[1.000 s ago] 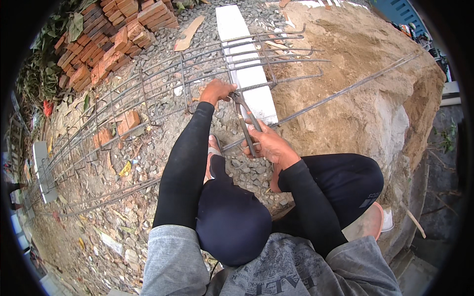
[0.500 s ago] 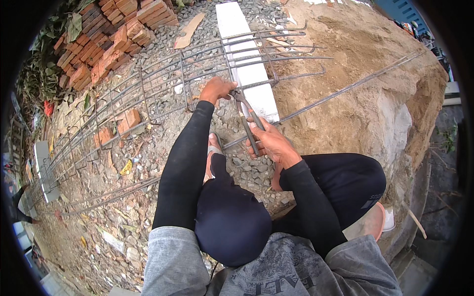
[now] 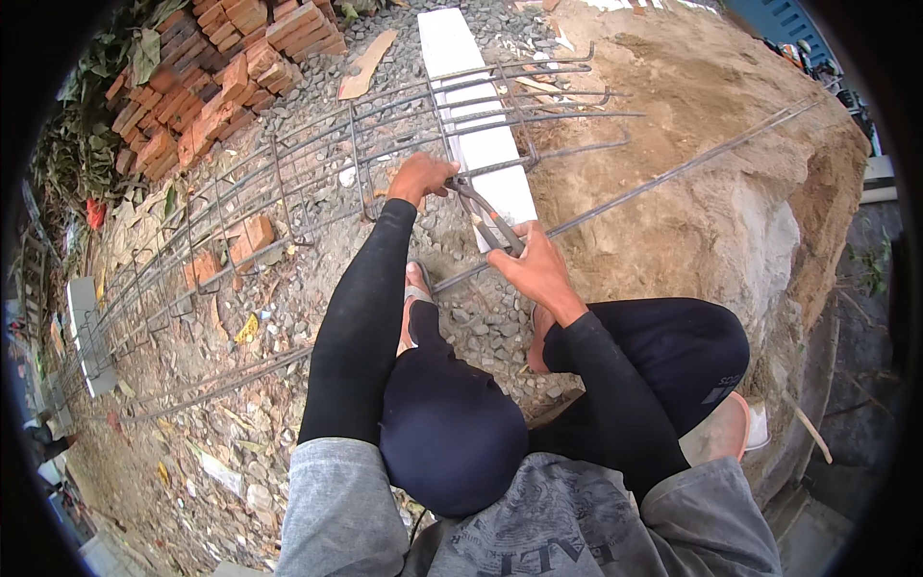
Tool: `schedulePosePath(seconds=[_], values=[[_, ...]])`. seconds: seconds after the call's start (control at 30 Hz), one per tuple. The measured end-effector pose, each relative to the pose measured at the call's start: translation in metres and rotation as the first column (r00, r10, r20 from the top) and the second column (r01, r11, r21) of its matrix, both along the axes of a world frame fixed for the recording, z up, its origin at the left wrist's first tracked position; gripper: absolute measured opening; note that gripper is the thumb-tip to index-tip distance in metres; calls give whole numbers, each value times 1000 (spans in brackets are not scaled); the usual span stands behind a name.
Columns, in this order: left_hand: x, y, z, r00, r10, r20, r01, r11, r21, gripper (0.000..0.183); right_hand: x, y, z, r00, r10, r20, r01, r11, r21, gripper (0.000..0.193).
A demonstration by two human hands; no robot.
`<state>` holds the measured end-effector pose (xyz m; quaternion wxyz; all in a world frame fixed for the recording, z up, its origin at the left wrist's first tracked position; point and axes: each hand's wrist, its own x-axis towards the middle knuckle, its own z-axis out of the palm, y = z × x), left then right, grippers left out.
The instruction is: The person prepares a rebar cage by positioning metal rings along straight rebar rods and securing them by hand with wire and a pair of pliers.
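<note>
My right hand (image 3: 536, 271) is closed around the handles of a pair of pincers (image 3: 496, 223), long-handled and dark metal. Their jaws meet the near bar of a rebar cage (image 3: 502, 167), close to a stirrup. Just left of the jaws, my left hand (image 3: 421, 178) has its fingers curled in at the same joint; what they pinch is hidden. Under this end of the cage lies a long white block (image 3: 452, 43), lifting the bars off the gravel.
Stacked red bricks (image 3: 207, 87) stand at the far left. Another white block (image 3: 88, 337) supports the cage's left end. A loose long bar (image 3: 673, 173) crosses toward a sandy mound (image 3: 692, 231) on the right. Part of another person shows at the left rim.
My right hand has shifted slightly up on the pincers, and the handles have swung up and to the right. My left hand stays at the same joint. The person at the left rim has moved.
</note>
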<state>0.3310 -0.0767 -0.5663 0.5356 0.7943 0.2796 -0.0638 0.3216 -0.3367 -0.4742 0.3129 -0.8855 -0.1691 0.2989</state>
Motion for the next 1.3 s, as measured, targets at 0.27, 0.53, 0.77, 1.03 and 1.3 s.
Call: schedulePosePath(seconds=[0.27,0.53,0.77,1.03,1.3], values=[[5,18,-26,987,-134,89,111,968,224,44,9,10,-16,876,-17,-482,11,1000,-15,50],[20,-28,-12,998,58,-32,-46,953,299,37,12,-6,-9,753,-1,-658,223,942,253,54],[1,-24,4,957,281,-76,-247,923,296,33,1,-5,-39,629,-95,-771,362,914,183,38],[7,-20,11,952,290,-99,-246,914,322,32,8,-11,-71,816,-152,-559,301,936,185,37],[3,-18,-1,959,264,-104,-220,922,317,35,-5,11,-42,995,81,-50,-91,963,-254,52]])
